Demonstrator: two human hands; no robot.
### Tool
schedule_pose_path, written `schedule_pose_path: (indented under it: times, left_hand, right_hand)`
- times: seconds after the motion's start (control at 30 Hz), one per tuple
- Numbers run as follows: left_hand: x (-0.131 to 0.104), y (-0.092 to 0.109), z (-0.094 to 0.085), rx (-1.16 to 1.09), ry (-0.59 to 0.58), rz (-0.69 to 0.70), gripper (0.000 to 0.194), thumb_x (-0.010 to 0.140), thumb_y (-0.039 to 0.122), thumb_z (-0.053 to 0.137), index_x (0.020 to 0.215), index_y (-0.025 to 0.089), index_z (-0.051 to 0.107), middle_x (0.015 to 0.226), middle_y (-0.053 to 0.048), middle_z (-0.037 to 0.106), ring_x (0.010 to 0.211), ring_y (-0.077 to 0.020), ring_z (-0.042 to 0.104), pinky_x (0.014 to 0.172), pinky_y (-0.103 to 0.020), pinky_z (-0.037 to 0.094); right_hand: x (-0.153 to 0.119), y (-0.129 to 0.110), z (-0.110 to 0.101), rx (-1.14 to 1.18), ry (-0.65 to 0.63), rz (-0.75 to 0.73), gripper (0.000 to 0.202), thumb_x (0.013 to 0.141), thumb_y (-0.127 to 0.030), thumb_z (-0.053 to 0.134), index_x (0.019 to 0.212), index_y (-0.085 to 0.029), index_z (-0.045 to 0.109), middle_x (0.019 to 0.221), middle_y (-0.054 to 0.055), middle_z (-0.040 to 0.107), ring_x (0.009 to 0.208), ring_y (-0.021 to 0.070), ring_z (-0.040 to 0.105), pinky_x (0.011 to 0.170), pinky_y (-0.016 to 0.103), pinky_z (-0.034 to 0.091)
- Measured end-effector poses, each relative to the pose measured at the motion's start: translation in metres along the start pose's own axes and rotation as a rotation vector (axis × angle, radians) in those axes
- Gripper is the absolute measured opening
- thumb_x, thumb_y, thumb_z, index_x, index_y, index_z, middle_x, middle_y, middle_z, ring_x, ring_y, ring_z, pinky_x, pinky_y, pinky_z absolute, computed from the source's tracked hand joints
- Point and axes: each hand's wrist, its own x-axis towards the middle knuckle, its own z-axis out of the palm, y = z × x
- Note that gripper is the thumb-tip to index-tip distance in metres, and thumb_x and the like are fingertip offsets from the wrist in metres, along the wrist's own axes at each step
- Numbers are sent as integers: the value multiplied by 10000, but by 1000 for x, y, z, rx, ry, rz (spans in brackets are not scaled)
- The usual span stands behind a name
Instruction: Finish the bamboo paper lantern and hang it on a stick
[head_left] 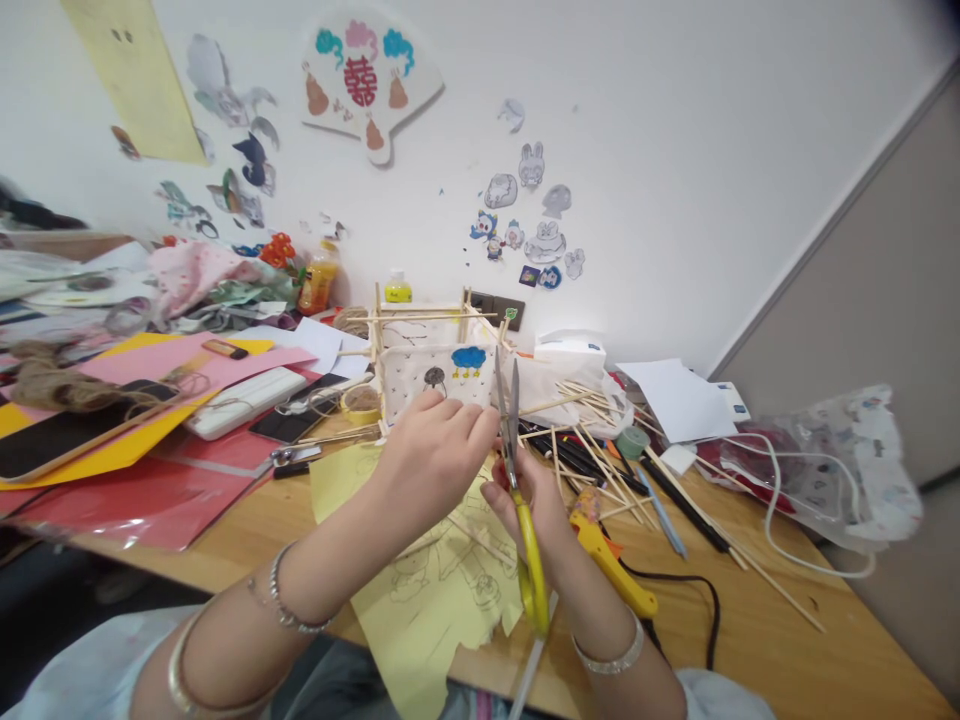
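Yellow-handled scissors (531, 560) stand upright, blades up and slightly apart, against my right hand (536, 495), whose fingers are bent round them. My left hand (439, 445) is closed just left of the blades, its fingertips turned away; what it holds, if anything, is hidden. Behind my hands stands a small frame of wooden sticks (420, 318) with a white cloth panel (405, 372) bearing a blue cloud drawing. Beneath my hands lies a torn yellow paper (409, 600) with pencil drawings.
On the right lie loose wooden sticks (611, 470), a yellow glue gun (611, 565) with a black cord, pens and a plastic bag (847, 480). At left are a phone (82, 430), twine, a white power bank (247, 400) and coloured sheets. A bottle (319, 278) stands by the wall.
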Motion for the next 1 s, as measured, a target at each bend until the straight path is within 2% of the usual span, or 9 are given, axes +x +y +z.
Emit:
schedule_pose_path:
  times: [0.1, 0.27, 0.4, 0.63, 0.83, 0.9, 1.0]
  left_hand:
    - [1, -1, -1, -2, 1, 4, 205, 863, 69, 402, 739, 154, 541, 634, -13, 575, 577, -151, 504, 576, -307, 348]
    - [-2, -1, 0, 10, -17, 50, 205, 881, 94, 401, 744, 159, 540, 617, -6, 555, 561, -157, 476, 565, -319, 345]
    - [-4, -1, 4, -10, -9, 58, 215, 896, 100, 384, 756, 154, 537, 627, -7, 562, 564, -149, 478, 581, -309, 339]
    - [-2, 0, 2, 23, 27, 64, 209, 889, 100, 392, 735, 161, 521, 615, 0, 546, 559, -152, 466, 579, -302, 329]
    - [-3, -1, -3, 30, 19, 42, 196, 889, 99, 398, 747, 164, 518, 621, 3, 545, 560, -147, 470, 580, -299, 331]
    - [-4, -1, -2, 52, -1, 63, 171, 877, 95, 418, 756, 160, 520, 625, 1, 545, 566, -156, 476, 579, -305, 333]
    - [-5, 0, 0, 61, -39, 109, 164, 864, 78, 421, 758, 156, 519, 634, -6, 547, 569, -164, 482, 577, -313, 336]
  right_hand:
    - [2, 1, -2, 33, -15, -8, 466, 757, -430, 614, 1157, -205, 534, 758, -1, 528, 644, 142, 481, 597, 266, 441]
    - [3, -1, -8, 96, -184, -39, 503, 772, -496, 592, 1172, -202, 514, 773, 6, 520, 664, 148, 490, 610, 275, 439]
    - [3, 0, -9, 71, -163, -64, 582, 756, -519, 610, 1233, -215, 469, 830, 21, 518, 736, 172, 496, 666, 297, 440]
    - [3, 5, -7, 35, -105, -36, 509, 731, -472, 655, 1148, -204, 536, 736, -18, 460, 643, 139, 436, 583, 266, 383]
    - [4, 2, -9, 28, -129, -4, 504, 734, -446, 660, 1159, -205, 535, 714, -31, 462, 611, 122, 415, 560, 247, 376]
    - [3, -4, -10, 30, -149, -16, 521, 741, -454, 652, 1179, -205, 518, 736, -22, 478, 638, 132, 438, 585, 253, 393]
    - [0, -16, -11, 48, -196, -49, 507, 795, -442, 599, 1229, -214, 468, 832, 5, 504, 746, 157, 474, 705, 282, 423]
